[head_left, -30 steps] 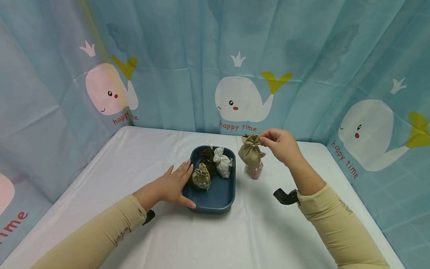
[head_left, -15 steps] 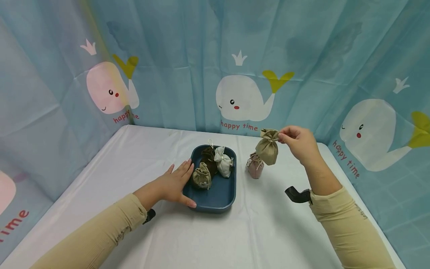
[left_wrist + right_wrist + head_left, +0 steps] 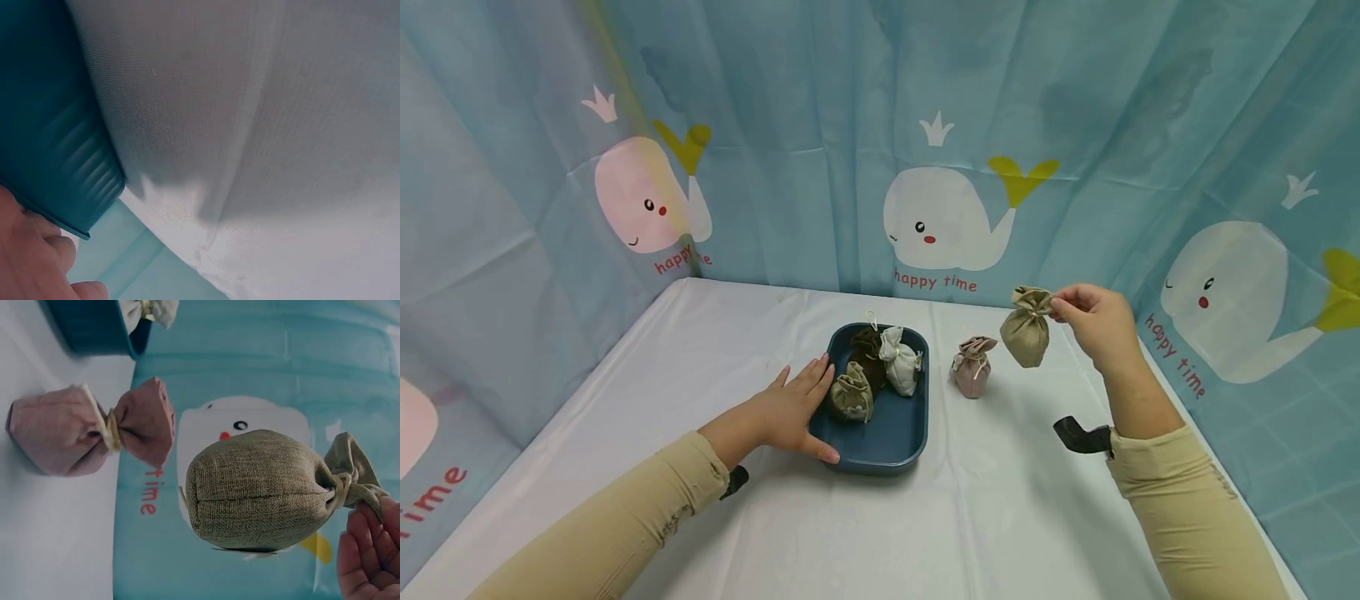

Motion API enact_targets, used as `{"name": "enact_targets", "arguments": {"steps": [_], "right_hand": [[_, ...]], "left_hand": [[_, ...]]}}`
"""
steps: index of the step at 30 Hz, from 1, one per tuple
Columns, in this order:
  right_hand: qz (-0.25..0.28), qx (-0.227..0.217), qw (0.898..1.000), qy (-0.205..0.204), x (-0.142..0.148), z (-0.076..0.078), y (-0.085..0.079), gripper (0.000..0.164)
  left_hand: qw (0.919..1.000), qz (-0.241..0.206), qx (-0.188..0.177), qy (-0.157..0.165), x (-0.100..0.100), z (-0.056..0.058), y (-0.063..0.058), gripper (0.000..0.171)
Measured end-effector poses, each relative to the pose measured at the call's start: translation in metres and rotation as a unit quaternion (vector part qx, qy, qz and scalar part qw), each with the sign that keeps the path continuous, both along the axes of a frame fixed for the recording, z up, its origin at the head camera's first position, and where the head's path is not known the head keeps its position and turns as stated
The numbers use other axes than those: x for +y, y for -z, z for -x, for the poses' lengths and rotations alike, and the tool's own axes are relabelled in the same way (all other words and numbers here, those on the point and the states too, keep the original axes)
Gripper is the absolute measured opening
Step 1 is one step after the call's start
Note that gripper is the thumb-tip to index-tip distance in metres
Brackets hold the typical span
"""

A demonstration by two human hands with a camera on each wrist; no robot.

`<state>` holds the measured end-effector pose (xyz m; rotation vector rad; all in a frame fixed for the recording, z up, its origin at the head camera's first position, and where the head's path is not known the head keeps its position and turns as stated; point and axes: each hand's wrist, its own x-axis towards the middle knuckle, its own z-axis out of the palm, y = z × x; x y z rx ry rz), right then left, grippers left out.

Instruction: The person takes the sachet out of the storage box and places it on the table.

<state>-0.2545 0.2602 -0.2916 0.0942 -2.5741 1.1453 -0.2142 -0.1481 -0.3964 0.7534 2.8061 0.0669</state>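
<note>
Between thumb and fingers, my right hand [image 3: 1096,323] pinches the gathered neck of an olive-tan drawstring pouch [image 3: 1026,335], which hangs above the table at the right. In the right wrist view the pouch [image 3: 259,490] shows a full, rounded body with a cord tied at its neck. My left hand [image 3: 786,412] rests with spread, straight fingers along the left rim of a dark blue tray [image 3: 887,454]. Inside the tray sit a khaki pouch [image 3: 851,396], a dark brown pouch [image 3: 871,358] and a white pouch [image 3: 900,363]. A pink pouch [image 3: 973,367] stands upright right of the tray.
A white cloth covers the table [image 3: 850,533]. Behind it and at both sides hangs a blue curtain [image 3: 790,167] printed with whales. A black wrist mount [image 3: 1081,435] sticks out from the right sleeve, over the table.
My right hand has carried the olive-tan pouch to the right, away from the tray, uncovering the pink pouch it had overlapped. The left hand and tray stay in place.
</note>
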Motion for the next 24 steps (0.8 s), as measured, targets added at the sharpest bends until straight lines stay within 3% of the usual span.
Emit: {"name": "enact_targets", "arguments": {"steps": [8,24], "right_hand": [[-0.012,-0.007,1.0,0.028,0.01,0.006,0.01,0.028],[-0.029,-0.023,0.998,0.045,0.01,0.021,0.051,0.023]], "left_hand": [[1.0,-0.003,0.007,0.001,-0.001,0.001,0.003,0.13],[1.0,-0.004,0.006,0.0,-0.001,0.0,0.001,0.131]]}}
